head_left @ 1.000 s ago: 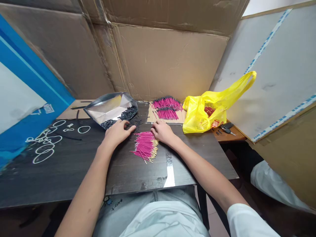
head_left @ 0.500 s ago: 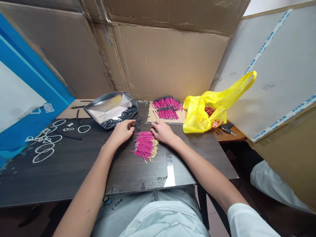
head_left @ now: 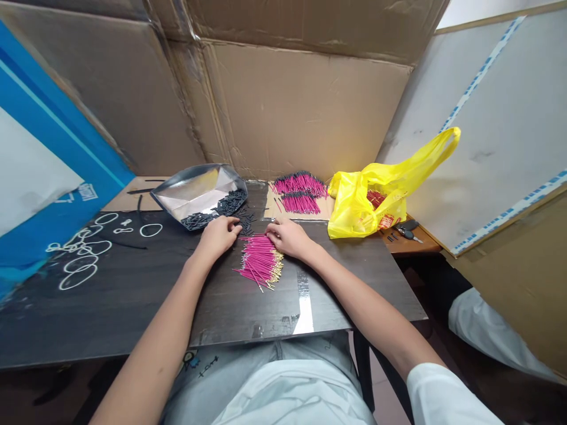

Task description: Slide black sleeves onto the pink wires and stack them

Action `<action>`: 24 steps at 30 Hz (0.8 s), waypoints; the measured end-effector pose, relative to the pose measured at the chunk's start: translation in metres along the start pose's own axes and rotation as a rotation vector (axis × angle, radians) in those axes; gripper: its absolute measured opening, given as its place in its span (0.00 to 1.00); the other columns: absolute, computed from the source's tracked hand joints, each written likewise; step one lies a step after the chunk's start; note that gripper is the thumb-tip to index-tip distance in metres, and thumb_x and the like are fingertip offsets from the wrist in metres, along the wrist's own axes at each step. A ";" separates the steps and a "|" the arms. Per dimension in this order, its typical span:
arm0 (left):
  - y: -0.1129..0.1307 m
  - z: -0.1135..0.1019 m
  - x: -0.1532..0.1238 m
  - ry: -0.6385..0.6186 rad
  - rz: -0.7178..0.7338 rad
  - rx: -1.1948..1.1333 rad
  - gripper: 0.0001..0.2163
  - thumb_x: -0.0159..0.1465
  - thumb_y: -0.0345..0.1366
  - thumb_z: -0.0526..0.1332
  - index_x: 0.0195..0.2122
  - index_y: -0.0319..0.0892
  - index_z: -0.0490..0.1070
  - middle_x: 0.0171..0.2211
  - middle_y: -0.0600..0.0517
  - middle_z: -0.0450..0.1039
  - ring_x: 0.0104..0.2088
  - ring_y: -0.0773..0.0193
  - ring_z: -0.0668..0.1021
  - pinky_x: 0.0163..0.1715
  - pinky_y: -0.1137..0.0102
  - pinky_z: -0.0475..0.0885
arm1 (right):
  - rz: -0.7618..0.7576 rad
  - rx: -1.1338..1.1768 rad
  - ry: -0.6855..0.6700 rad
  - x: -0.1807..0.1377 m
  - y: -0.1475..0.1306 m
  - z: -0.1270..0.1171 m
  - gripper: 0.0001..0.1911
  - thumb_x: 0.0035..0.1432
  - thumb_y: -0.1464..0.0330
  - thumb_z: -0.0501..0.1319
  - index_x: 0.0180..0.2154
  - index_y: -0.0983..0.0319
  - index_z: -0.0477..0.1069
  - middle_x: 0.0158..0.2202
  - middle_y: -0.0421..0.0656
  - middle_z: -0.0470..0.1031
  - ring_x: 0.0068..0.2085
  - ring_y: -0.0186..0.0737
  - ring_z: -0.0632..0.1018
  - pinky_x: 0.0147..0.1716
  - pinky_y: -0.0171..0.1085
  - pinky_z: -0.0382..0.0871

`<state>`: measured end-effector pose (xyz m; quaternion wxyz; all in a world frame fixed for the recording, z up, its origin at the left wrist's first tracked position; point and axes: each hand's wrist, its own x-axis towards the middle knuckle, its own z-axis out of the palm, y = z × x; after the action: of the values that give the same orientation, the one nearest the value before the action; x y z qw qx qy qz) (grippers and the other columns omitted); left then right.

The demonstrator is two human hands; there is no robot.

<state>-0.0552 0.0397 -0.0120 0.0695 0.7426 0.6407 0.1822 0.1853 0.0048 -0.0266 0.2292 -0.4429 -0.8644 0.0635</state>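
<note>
A pile of thin pink wires (head_left: 259, 260) with gold-coloured ends on the right lies on the dark table, pointing roughly sideways. My right hand (head_left: 290, 237) is closed at the pile's upper right edge, thumb and fingers pinched on the end of a pink wire. Just above the pile's left side, my left hand (head_left: 220, 237) is curled with thumb and forefinger close together. Anything between those fingertips is too small to make out. Short black tubes (head_left: 248, 223) are scattered beside its fingertips, and more spill from an open silvery bag (head_left: 188, 203) behind it.
Pink wires with black ends (head_left: 301, 202) lie in two rows on a cardboard piece (head_left: 326, 211). To their right stands a yellow plastic bag (head_left: 349, 218) with red pieces inside. White rubber bands (head_left: 80, 274) lie at left, keys (head_left: 411, 233) at right. Cardboard walls (head_left: 305, 106) enclose the table.
My right hand has shifted slightly left, its fingertips now at the upper wires of the pile. The left hand has stayed almost in place by the black tubes.
</note>
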 end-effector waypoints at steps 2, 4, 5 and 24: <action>0.002 -0.001 -0.001 0.000 0.001 -0.050 0.22 0.64 0.42 0.56 0.53 0.37 0.80 0.40 0.41 0.83 0.45 0.44 0.82 0.49 0.56 0.73 | -0.020 0.008 -0.005 0.000 -0.001 -0.001 0.13 0.72 0.67 0.55 0.46 0.59 0.78 0.45 0.46 0.75 0.49 0.43 0.75 0.46 0.37 0.66; 0.003 -0.004 -0.002 -0.023 0.001 -0.143 0.23 0.62 0.39 0.56 0.54 0.37 0.79 0.41 0.42 0.83 0.44 0.47 0.82 0.50 0.58 0.73 | -0.034 0.011 -0.009 -0.001 -0.002 -0.001 0.13 0.72 0.68 0.55 0.46 0.58 0.78 0.45 0.46 0.76 0.49 0.43 0.75 0.46 0.37 0.66; 0.002 -0.006 -0.002 -0.048 0.006 -0.202 0.24 0.60 0.38 0.56 0.56 0.38 0.78 0.42 0.44 0.82 0.43 0.49 0.82 0.49 0.60 0.74 | -0.038 0.011 -0.009 -0.001 -0.002 -0.001 0.13 0.72 0.68 0.55 0.46 0.58 0.78 0.45 0.46 0.76 0.49 0.43 0.75 0.46 0.37 0.66; 0.004 0.011 -0.001 0.102 0.149 0.022 0.22 0.67 0.43 0.57 0.58 0.40 0.77 0.55 0.41 0.74 0.55 0.43 0.70 0.63 0.52 0.64 | -0.013 0.005 -0.031 -0.001 -0.006 -0.005 0.13 0.72 0.68 0.55 0.47 0.57 0.78 0.46 0.46 0.76 0.50 0.44 0.75 0.46 0.38 0.67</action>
<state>-0.0476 0.0392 -0.0216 0.0150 0.7788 0.5883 0.2173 0.1837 0.0003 -0.0212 0.2172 -0.4358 -0.8705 0.0712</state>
